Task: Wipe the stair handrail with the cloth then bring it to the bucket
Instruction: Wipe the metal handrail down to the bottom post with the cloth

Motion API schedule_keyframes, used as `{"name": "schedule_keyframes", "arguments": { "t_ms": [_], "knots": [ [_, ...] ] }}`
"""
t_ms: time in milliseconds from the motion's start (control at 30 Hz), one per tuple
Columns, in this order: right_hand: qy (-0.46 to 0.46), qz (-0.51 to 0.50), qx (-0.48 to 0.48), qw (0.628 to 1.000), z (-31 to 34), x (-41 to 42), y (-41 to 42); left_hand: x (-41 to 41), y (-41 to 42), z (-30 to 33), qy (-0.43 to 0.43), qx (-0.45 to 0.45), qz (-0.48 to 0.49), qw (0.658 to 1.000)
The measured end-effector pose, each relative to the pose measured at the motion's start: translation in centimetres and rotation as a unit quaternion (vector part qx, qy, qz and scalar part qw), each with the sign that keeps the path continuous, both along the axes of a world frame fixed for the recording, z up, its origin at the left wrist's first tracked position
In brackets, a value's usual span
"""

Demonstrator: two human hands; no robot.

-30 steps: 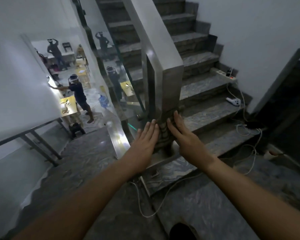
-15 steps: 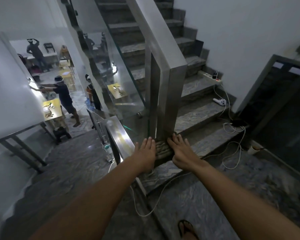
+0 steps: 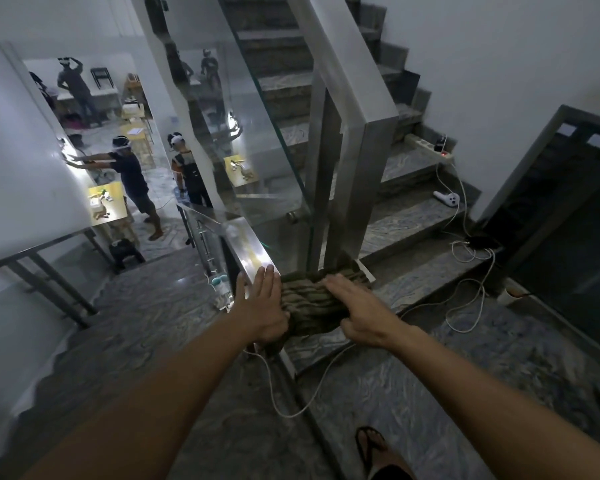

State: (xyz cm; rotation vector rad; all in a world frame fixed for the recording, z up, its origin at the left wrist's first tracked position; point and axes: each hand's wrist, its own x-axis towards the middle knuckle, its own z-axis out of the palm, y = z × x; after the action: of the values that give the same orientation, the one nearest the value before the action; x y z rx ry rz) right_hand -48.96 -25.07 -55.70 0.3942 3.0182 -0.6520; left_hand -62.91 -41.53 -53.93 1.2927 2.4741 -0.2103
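A crumpled green-brown cloth (image 3: 310, 304) lies on the top end of the lower steel handrail (image 3: 246, 245), at the foot of the upright steel post (image 3: 366, 188). My left hand (image 3: 262, 306) presses flat on the cloth's left edge, fingers stretched over the rail. On the cloth's right side rests my right hand (image 3: 357, 311), palm down with fingers spread. The upper handrail (image 3: 340, 60) climbs away along a glass panel (image 3: 257, 133). No bucket is in view.
White cables (image 3: 465, 282) trail over the landing and steps, with a power strip (image 3: 430, 148) and a white controller (image 3: 447, 199) on the stairs. My sandalled foot (image 3: 378, 452) stands on the marble landing. Several people work at yellow tables below, left. A dark doorway (image 3: 568, 220) is at right.
Both hands slid the cloth down the upright post and onto the top of the lower rail. The cloth now bunches wider between my palms, and the view has shifted downward.
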Motion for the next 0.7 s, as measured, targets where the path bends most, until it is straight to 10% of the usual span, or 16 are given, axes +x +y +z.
{"name": "schedule_keyframes", "arguments": {
  "t_ms": [467,700],
  "knots": [
    [0.008,-0.008,0.187,0.982,-0.8,-0.7,-1.8,1.6,-0.2,-2.1,-0.026,0.122,0.086,0.988],
    [0.070,-0.002,0.105,0.992,-0.5,-2.4,-5.6,-4.0,0.2,-2.3,-0.022,0.120,0.076,0.990]
  ]
}}
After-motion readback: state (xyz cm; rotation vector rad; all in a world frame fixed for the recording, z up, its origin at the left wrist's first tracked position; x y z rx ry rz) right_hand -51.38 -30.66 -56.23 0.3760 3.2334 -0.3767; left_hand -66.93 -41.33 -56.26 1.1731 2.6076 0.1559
